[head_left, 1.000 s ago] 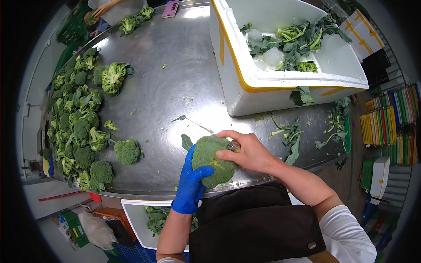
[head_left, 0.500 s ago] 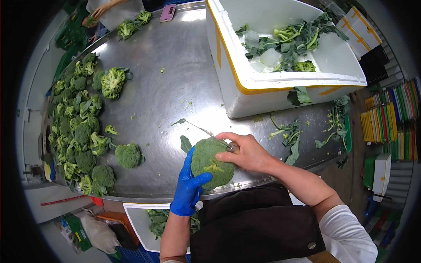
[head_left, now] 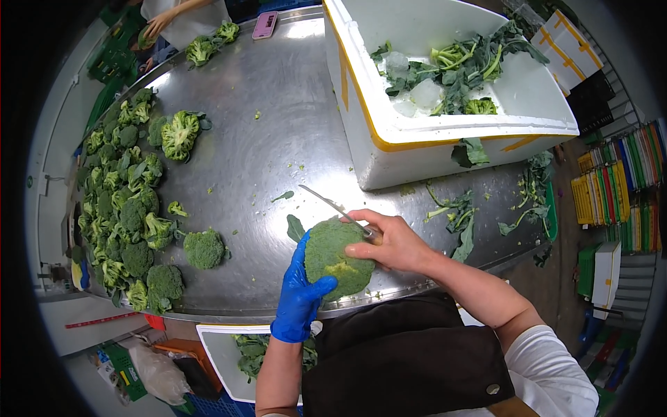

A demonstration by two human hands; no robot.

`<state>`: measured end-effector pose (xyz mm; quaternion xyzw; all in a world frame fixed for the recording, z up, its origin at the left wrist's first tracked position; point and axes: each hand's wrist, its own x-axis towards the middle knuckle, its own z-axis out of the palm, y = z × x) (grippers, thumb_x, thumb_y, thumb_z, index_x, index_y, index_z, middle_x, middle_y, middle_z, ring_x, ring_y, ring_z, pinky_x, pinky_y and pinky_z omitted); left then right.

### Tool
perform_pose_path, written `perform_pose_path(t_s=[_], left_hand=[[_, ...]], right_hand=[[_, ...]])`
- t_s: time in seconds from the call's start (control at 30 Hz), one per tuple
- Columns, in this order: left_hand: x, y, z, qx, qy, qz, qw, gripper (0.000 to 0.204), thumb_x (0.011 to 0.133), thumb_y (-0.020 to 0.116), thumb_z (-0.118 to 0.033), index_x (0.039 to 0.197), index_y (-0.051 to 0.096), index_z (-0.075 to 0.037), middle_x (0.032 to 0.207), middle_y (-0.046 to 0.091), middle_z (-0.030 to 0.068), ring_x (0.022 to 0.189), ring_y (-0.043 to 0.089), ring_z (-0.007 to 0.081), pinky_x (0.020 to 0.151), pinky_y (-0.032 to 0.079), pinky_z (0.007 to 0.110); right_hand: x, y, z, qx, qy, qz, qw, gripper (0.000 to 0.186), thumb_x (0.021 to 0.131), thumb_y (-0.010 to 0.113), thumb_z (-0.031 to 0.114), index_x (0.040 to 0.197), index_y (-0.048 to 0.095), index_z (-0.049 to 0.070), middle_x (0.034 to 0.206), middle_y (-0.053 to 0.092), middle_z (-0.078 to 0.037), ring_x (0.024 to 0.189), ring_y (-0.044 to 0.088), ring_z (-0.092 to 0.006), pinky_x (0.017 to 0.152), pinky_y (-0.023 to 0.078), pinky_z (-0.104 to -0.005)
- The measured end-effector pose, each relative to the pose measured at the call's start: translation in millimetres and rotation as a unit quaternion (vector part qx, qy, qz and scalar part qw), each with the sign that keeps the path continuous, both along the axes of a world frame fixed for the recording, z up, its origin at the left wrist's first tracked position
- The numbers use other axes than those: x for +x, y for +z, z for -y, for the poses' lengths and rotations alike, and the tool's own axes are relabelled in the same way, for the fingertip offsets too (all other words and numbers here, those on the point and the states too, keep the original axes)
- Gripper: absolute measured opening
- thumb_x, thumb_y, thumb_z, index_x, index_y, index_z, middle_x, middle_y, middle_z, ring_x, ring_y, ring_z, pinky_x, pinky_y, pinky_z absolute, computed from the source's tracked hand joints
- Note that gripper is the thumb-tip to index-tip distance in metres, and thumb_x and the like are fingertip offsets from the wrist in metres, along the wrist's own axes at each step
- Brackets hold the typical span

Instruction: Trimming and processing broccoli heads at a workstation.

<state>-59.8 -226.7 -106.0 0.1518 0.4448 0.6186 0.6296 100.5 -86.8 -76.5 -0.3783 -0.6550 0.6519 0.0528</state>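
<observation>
A large green head of broccoli (head_left: 338, 257) with a yellowish patch is held just above the near edge of the steel table. My left hand (head_left: 300, 295), in a blue glove, grips it from the left, thumb across its lower side. My bare right hand (head_left: 392, 242) is closed round the wooden handle of a knife (head_left: 336, 206), its thumb resting on the crown. The thin blade points up and left over the broccoli's far side. Loose leaves (head_left: 295, 227) lie on the table beside it. The broccoli's stem is hidden.
Many broccoli heads (head_left: 132, 208) are heaped along the left of the steel table (head_left: 257, 153). A white foam box (head_left: 458, 132) with leaves and ice stands at the far right. Another foam box (head_left: 208, 347) holds leaves below the near edge. Across the table a person's hand (head_left: 160, 24) shows.
The knife blade has tilted slightly, and more of it and its handle now shows above the broccoli. Both hands stay almost in place.
</observation>
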Motion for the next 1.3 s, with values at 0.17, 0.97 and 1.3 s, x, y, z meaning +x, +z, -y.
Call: perform_pose_path(t_s=[0.17, 0.97, 1.3], left_hand=[[2, -4, -7, -0.015, 0.003, -0.001, 1.0, 0.084, 0.071, 0.073, 0.001, 0.144, 0.031, -0.002, 0.137, 0.045, 0.0113, 0.125, 0.046, 0.0239, 0.104, 0.04, 0.036], [-9, 4, -2, -0.028, 0.075, -0.009, 0.997, 0.08, 0.073, 0.071, 0.003, 0.143, 0.033, -0.003, 0.135, 0.047, 0.0134, 0.124, 0.048, 0.0262, 0.103, 0.041, 0.039], [-5, 8, -3, -0.022, 0.082, -0.081, 0.993, 0.085, 0.07, 0.074, 0.0, 0.143, 0.033, -0.005, 0.134, 0.049, 0.0125, 0.122, 0.049, 0.0262, 0.103, 0.042, 0.039]], right_hand=[[7, -8, 9, 0.0, -0.036, -0.01, 0.999, 0.051, 0.083, 0.07, 0.02, 0.128, 0.05, 0.008, 0.067, 0.055, 0.0, 0.048, 0.047, -0.0054, 0.044, 0.036, -0.0234], [61, 31, 31, 0.076, 0.123, 0.111, 0.983, 0.042, 0.102, 0.035, 0.033, 0.084, 0.053, 0.0, 0.068, 0.053, -0.02, 0.068, 0.05, -0.0426, 0.068, 0.043, -0.0458], [58, 33, 29, 0.085, 0.132, 0.117, 0.981, 0.044, 0.101, 0.035, 0.035, 0.086, 0.054, -0.001, 0.071, 0.055, -0.022, 0.074, 0.05, -0.0473, 0.069, 0.042, -0.0488]])
